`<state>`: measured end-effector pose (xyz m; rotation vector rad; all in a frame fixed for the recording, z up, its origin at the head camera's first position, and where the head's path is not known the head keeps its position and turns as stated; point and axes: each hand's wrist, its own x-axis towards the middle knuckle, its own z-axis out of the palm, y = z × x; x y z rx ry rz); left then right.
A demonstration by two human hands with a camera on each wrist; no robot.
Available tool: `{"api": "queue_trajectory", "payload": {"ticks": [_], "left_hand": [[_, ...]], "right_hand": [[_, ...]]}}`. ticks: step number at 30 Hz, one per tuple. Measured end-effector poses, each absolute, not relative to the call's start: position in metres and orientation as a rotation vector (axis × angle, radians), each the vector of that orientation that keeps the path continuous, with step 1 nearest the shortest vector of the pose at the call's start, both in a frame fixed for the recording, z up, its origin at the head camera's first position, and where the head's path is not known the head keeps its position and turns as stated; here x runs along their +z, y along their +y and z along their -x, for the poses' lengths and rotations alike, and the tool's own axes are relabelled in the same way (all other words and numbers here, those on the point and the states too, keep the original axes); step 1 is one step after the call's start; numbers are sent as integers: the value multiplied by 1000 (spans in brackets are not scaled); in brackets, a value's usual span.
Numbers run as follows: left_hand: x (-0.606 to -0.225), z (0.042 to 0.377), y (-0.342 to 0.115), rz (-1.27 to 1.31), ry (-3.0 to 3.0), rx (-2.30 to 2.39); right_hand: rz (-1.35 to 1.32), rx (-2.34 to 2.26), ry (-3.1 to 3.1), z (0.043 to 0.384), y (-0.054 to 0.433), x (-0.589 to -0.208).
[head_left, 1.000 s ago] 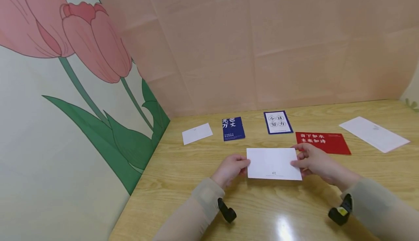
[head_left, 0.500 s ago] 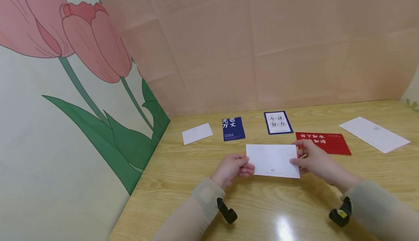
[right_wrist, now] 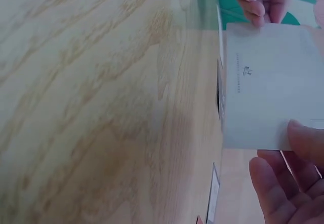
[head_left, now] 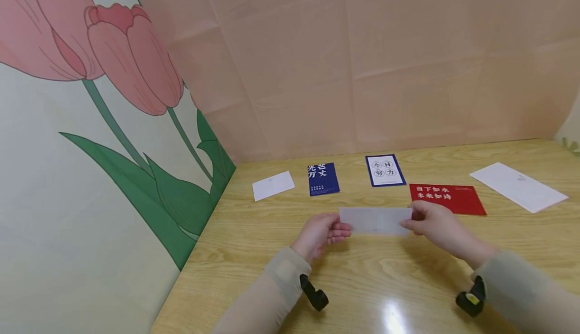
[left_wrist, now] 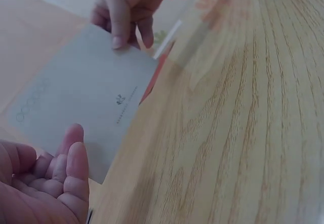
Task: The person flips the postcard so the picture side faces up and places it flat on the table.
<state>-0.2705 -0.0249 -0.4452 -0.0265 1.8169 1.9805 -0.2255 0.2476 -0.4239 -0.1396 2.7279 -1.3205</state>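
My right hand (head_left: 440, 227) pinches the right end of a white postcard (head_left: 375, 221), with the thumb on the face toward me and fingers behind. The postcard is raised above the table and tilted, so it looks narrow and slightly blurred in the head view. A small printed mark shows on its pale face (left_wrist: 86, 95) in the left wrist view. At the left end, my left hand (head_left: 320, 234) is beside the card with the palm turned up. Its fingers (left_wrist: 77, 168) are loosely extended and touch or nearly touch the card's edge; the thumb does not pinch it.
On the wooden table (head_left: 235, 253) lie a small white card (head_left: 273, 186), a blue card (head_left: 323, 179), a blue-bordered white card (head_left: 385, 170), a red card (head_left: 462, 199) and a long white card (head_left: 518, 186). A pinkish cloth backdrop (head_left: 362, 72) stands behind.
The postcard has tipped from facing me to a flatter angle. My left thumb and fingers, which held its left edge, have loosened. The right hand still holds it; the other cards stay put.
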Motion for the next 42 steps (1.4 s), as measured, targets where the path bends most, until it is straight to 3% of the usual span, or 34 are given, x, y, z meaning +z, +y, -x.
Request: {"api": "queue_trajectory", "payload": {"ticks": [16, 30, 42], "left_hand": [[-447, 270, -24, 23, 1801, 2021], [-448, 271, -23, 67, 1897, 2041], [-446, 269, -24, 74, 1992, 1963]], "right_hand": [[275, -1190, 2973, 224, 244, -430], [219, -1260, 2875, 224, 242, -428], [11, -1469, 2584, 227, 247, -430]]}}
